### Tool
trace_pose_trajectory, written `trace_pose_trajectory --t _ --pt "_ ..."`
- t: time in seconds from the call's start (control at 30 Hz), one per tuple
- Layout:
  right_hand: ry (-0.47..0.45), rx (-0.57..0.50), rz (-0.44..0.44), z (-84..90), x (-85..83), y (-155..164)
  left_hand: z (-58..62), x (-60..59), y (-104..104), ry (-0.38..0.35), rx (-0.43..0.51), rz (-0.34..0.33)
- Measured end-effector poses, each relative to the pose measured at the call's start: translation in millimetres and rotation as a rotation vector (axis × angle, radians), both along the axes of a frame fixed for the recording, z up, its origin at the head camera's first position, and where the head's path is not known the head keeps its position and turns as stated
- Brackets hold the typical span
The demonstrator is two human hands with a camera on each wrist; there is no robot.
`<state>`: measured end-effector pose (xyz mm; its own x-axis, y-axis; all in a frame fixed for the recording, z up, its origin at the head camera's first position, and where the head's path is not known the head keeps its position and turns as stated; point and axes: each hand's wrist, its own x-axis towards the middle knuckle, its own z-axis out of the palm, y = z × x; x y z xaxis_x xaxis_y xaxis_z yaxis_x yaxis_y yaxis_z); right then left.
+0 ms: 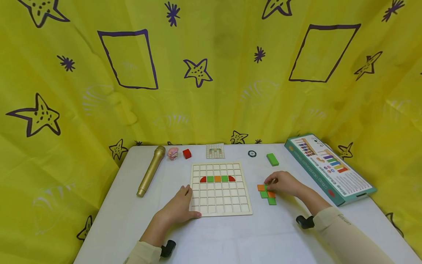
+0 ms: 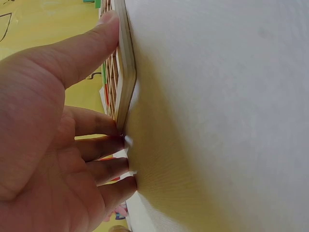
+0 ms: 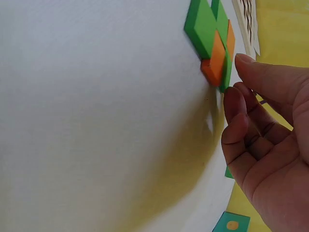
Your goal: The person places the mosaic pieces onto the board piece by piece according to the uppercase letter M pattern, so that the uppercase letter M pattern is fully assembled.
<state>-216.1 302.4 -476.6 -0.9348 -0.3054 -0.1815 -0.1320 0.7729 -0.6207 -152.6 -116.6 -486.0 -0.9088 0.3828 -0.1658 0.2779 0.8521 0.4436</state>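
Braces near left corner of board (image 1: 211, 201) with left hand (image 1: 179, 206), with thumb on near edge and other fingers along left edge, fairly straight and apart from thumb. Has board flat on white table (image 1: 230, 238), in front of yellow curtain (image 1: 171, 106), with pieces (image 1: 217, 179) of red, green, orange, green and red side by side in third row from far side. Holds right hand (image 1: 285, 183) over loose green and orange tiles (image 1: 271, 201), clustered just right of board, with fingers bent and thumb apart from them; cannot tell about contact between fingertips and tiles. Has card (image 1: 215, 151) beyond board, with red block (image 1: 187, 154), pink thing (image 1: 173, 153) and gold mic (image 1: 151, 171) to its left, and ring (image 1: 249, 153) and green block (image 1: 272, 159) to its right. Has box (image 1: 330, 168) lying slantwise at right side of table, with printed face up. Wears light sleeves (image 1: 346, 229), with black devices (image 1: 169, 248) at both wrists.
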Motion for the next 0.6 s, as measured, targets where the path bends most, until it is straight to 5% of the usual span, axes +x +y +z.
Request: trace_pose_trajectory --t 0.6 --pt "-0.028 -0.024 0.013 -5.9 -0.4 1.2 -1.4 -1.1 -0.6 0.003 -0.005 -0.012"
